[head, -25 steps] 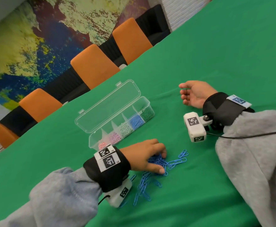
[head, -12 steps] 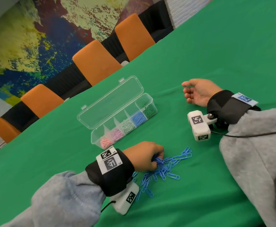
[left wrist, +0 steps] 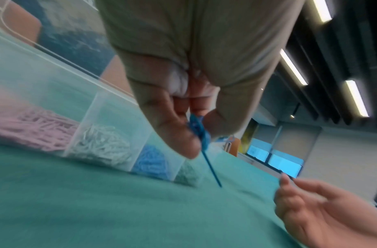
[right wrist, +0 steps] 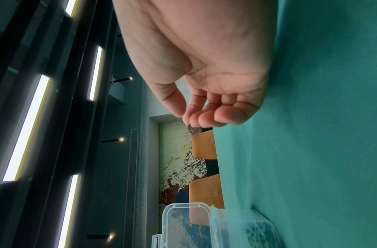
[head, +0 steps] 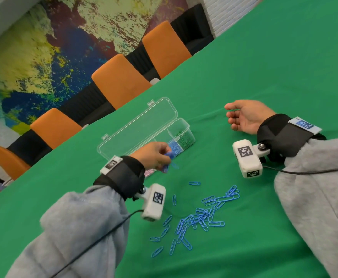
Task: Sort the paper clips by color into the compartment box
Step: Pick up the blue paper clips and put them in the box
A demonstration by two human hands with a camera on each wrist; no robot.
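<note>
Pinching a small bunch of blue clips [head: 169, 157] between thumb and fingertips, the left hand [head: 154, 156] hangs beside the open box [head: 181, 125]; one dangles. Light, slick wire tangles and slips, so a bunched grip likely suits. The right hand [head: 246, 116] rests loosely curled, holding nothing. More loose clips [head: 200, 215] lie on the table.

No readable text, brands or numbers anywhere. Only fiducial marker patterns: on both wristbands and both wrist camera housings, behind the fingers. Not decodable as text.
</note>
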